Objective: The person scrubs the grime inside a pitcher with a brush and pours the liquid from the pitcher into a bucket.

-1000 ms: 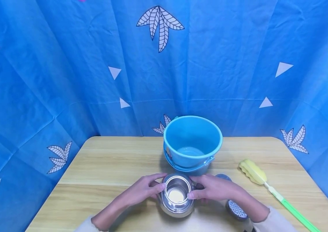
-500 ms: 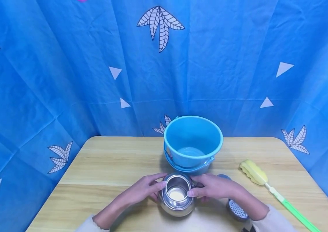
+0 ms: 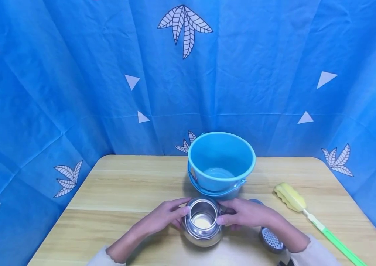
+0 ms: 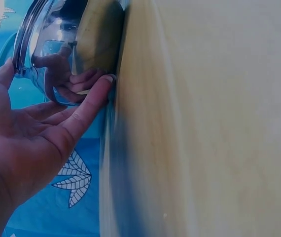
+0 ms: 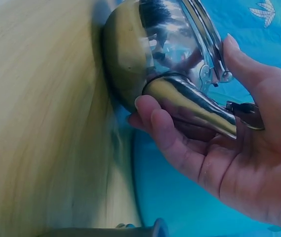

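A shiny stainless steel kettle (image 3: 202, 240) stands upright on the wooden table, its round mouth uncovered and facing up. My left hand (image 3: 166, 218) holds it from the left, the thumb on the rim and the fingers along the rounded side. In the left wrist view, those fingers (image 4: 88, 106) reach low on the polished body (image 4: 56, 44). From the right, my right hand (image 3: 246, 213) grips the kettle at its spout (image 5: 192, 106). The right thumb lies by the rim, and the other fingers curl under the spout.
Right behind the kettle stands a light blue bucket (image 3: 219, 184), its handle lowered. A round perforated metal piece (image 3: 272, 239) lies partly under the right forearm, a blue-grey round edge (image 3: 256, 202) beyond it. A yellow sponge brush (image 3: 291, 197) with a green handle lies at right.
Both hands keep their hold on the kettle, which stays in nearly the same place. Only slight shifts of the fingers and the head view show.
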`<act>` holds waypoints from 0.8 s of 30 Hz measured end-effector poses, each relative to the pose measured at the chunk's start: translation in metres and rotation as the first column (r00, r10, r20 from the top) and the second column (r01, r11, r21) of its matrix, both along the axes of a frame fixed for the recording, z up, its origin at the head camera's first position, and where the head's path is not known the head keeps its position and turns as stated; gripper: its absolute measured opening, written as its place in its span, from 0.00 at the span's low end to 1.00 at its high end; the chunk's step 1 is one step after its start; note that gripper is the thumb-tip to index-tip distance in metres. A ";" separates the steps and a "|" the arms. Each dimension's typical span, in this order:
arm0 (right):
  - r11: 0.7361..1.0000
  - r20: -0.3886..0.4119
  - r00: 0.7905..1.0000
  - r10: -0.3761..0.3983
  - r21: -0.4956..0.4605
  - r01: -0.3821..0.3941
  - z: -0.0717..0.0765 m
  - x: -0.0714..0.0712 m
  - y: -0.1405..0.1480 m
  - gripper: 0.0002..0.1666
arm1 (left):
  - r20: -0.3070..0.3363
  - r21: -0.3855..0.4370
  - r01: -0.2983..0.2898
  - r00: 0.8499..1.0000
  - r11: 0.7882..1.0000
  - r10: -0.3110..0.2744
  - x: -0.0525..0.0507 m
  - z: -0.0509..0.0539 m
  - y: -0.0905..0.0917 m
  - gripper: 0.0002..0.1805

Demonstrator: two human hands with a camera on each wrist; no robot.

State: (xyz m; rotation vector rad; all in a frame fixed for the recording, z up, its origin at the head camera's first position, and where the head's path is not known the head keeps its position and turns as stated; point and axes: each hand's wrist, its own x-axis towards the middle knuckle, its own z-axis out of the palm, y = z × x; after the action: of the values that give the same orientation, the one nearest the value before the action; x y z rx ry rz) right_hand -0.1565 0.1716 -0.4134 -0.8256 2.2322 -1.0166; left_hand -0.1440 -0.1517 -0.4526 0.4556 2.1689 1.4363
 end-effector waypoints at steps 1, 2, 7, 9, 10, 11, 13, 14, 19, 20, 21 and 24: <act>1.000 -0.002 1.000 0.001 -0.002 -0.001 0.000 0.000 0.001 0.41 | 0.002 0.002 -0.004 1.000 1.000 0.004 0.000 0.000 0.000 0.37; 1.000 -0.004 1.000 0.002 -0.003 -0.002 0.000 0.000 0.001 0.42 | 0.004 0.005 -0.007 1.000 1.000 0.007 0.000 0.000 0.000 0.37; 1.000 -0.002 1.000 0.010 -0.005 -0.010 -0.001 -0.001 0.002 0.42 | 0.012 0.021 -0.014 1.000 1.000 0.014 0.001 0.000 0.001 0.37; 1.000 0.000 1.000 0.011 -0.004 -0.011 -0.002 -0.001 0.002 0.41 | 0.009 0.019 -0.015 1.000 1.000 0.015 0.001 0.000 0.001 0.36; 1.000 0.000 1.000 0.011 -0.003 -0.011 -0.001 -0.001 0.002 0.40 | 0.007 0.016 -0.015 1.000 1.000 0.015 0.001 0.000 0.001 0.36; 1.000 0.001 1.000 0.010 -0.004 -0.010 -0.001 -0.001 0.002 0.40 | 0.004 0.013 -0.015 1.000 1.000 0.015 0.001 -0.001 0.001 0.36; 1.000 -0.001 1.000 0.011 -0.008 -0.011 -0.001 -0.001 0.001 0.39 | -0.002 0.006 -0.015 1.000 1.000 0.015 0.000 -0.001 0.001 0.36; 1.000 -0.001 1.000 0.012 -0.011 -0.012 -0.001 -0.001 0.001 0.38 | -0.003 0.005 -0.015 1.000 1.000 0.015 0.000 -0.001 0.001 0.36; 1.000 0.006 1.000 0.011 -0.029 -0.010 0.000 -0.001 -0.001 0.37 | 0.007 0.011 -0.017 1.000 1.000 0.017 -0.001 0.000 0.000 0.35; 0.999 0.009 1.000 0.008 -0.031 -0.007 -0.001 -0.001 -0.001 0.37 | 0.009 0.011 -0.017 1.000 1.000 0.017 -0.001 0.000 0.000 0.35; 0.999 0.009 1.000 0.006 -0.032 -0.005 -0.001 -0.002 -0.001 0.38 | 0.011 0.012 -0.018 1.000 1.000 0.017 -0.001 -0.001 0.001 0.35; 0.999 0.004 1.000 0.000 -0.032 0.000 -0.002 -0.002 -0.001 0.38 | 0.011 0.006 -0.020 1.000 1.000 0.020 -0.002 -0.001 0.000 0.35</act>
State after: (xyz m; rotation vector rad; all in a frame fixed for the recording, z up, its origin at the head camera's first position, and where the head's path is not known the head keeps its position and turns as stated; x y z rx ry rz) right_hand -0.1583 0.1710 -0.4154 -0.8364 2.2185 -1.0552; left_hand -0.1459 -0.1513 -0.4538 0.4289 2.1669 1.4534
